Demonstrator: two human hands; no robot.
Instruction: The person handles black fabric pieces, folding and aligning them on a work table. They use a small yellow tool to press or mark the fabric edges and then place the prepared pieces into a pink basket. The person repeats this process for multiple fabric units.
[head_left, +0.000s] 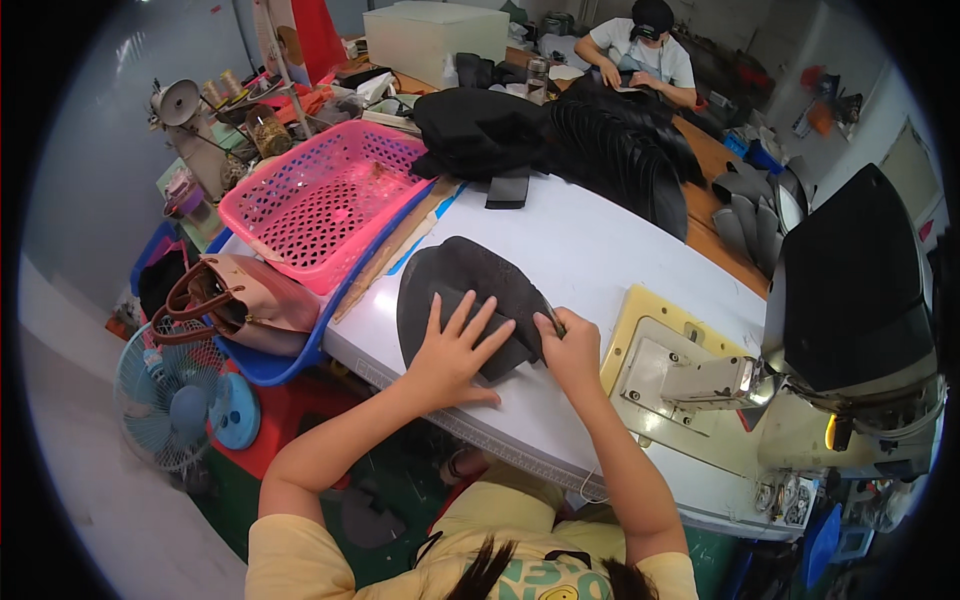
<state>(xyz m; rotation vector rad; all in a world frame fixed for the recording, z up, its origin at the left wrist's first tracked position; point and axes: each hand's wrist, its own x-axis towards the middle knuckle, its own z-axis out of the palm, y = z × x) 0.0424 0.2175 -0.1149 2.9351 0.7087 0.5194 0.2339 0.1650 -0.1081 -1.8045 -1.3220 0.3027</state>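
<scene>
A dark grey, rounded sheet piece point(432, 285) with a smaller black panel on it lies on the white tabletop in front of me. My left hand point(452, 350) rests flat on its near part, fingers spread. At the piece's right edge my right hand point(573, 352) is closed, thumb uppermost. A thin dark tip shows by that thumb, against the edge of the piece; what the hand grips is mostly hidden by the fingers.
On the right stands a sewing machine point(705, 385) on a cream base. A pink basket point(300, 215), a blue tub point(268, 370) and a handbag point(265, 290) are at left. Stacked black pieces point(620, 150) lie beyond; a co-worker point(650, 60) sits at the back. A fan point(180, 400) stands lower left.
</scene>
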